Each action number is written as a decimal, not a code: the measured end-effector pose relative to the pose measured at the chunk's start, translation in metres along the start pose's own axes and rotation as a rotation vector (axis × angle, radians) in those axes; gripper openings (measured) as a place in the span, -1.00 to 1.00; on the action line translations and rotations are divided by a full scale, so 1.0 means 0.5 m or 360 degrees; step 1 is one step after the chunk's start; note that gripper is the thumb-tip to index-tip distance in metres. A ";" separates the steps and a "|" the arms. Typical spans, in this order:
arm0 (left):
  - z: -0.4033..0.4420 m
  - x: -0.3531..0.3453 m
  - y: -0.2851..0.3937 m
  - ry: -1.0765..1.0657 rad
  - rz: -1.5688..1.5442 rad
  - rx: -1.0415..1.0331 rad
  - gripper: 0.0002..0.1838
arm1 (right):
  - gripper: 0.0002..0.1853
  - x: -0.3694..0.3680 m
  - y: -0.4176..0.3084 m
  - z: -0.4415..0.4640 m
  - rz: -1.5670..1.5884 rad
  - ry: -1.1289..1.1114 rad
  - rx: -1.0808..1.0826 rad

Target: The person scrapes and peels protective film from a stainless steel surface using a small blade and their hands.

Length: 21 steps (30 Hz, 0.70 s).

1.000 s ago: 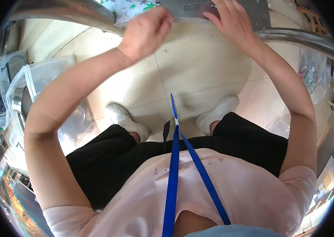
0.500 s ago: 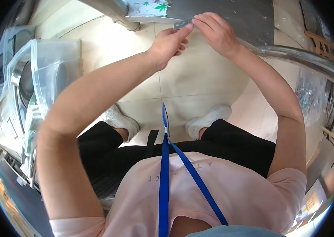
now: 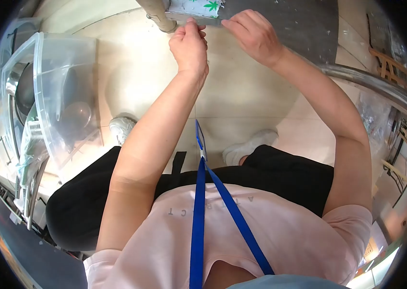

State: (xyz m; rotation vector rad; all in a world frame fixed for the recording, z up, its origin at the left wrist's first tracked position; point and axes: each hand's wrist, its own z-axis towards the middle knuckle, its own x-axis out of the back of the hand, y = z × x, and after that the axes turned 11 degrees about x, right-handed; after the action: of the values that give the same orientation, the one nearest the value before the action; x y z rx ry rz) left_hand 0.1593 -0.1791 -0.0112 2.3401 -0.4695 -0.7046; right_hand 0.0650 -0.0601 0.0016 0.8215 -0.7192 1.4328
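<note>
My left hand (image 3: 190, 47) is raised at the table's near edge, fingers curled and thumb pointing up against that edge. What lies in its grip is hidden. To its right, a small gap away, my right hand (image 3: 254, 37) has thumb and forefinger pinched together over the dark tabletop (image 3: 300, 29). Something small may sit at those fingertips, but I cannot make it out. The grey ridged strip seen earlier between both hands cannot be told apart from the grey table edge now. Behind the hands lies a white sheet with green leaf prints (image 3: 195, 6).
A table leg (image 3: 157, 17) stands just left of my left hand. Clear plastic bins (image 3: 64, 106) with pans and cookware fill the left side. A metal rail (image 3: 372, 79) curves along the right, near a brown rack (image 3: 391, 62). A blue lanyard (image 3: 197, 216) hangs down my front.
My left hand has moved left and turned upright, apart from my right hand, which shifted slightly left. The grey strip no longer shows clearly. My left knee has swung outward.
</note>
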 end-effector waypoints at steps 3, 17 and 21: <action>0.011 0.006 -0.008 -0.0157 0.0195 0.0003 -0.69 | -0.76 0.001 -0.004 0.009 -0.0009 -0.0044 -0.0001; 0.017 -0.019 0.000 0.0154 0.0176 -0.0089 -0.76 | -0.87 -0.041 0.015 0.013 -0.0075 0.0071 0.0119; 0.019 -0.019 0.003 0.0186 0.0223 -0.0115 -0.76 | -0.87 -0.043 0.012 0.019 -0.0088 0.0108 0.0132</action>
State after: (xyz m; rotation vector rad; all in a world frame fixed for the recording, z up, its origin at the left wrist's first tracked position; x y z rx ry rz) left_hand 0.1459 -0.1803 -0.0129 2.2414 -0.5401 -0.5077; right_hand 0.0590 -0.0799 -0.0108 0.8462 -0.5847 1.4414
